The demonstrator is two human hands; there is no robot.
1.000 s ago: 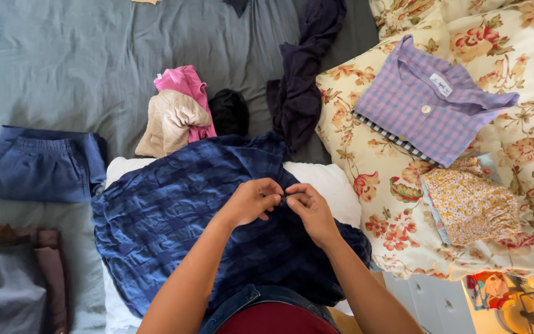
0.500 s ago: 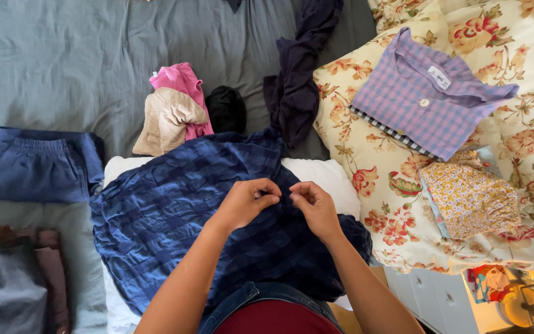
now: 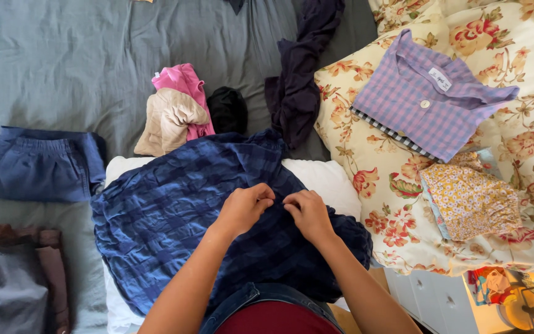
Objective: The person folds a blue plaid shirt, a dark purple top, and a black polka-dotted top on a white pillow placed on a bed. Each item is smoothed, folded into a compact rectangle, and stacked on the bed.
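Note:
A dark blue checked garment (image 3: 174,216) lies spread over a white pillow (image 3: 326,179) on the bed in front of me. My left hand (image 3: 245,207) and my right hand (image 3: 307,213) rest on its middle, close together, fingers curled and pinching the fabric between them. Both forearms reach up from the bottom of the view. What the fingertips hold exactly is hidden by the knuckles.
Folded blue shorts (image 3: 44,164) lie at left, dark folded clothes (image 3: 13,278) at bottom left. A beige and pink pile (image 3: 174,111), a black item (image 3: 228,108) and a dark purple garment (image 3: 301,80) lie behind. A lilac checked shirt (image 3: 424,102) and yellow floral piece (image 3: 471,198) rest on a floral quilt (image 3: 526,74).
The hands stay pinched together on the blue garment and have shifted only slightly; the view has drifted a little.

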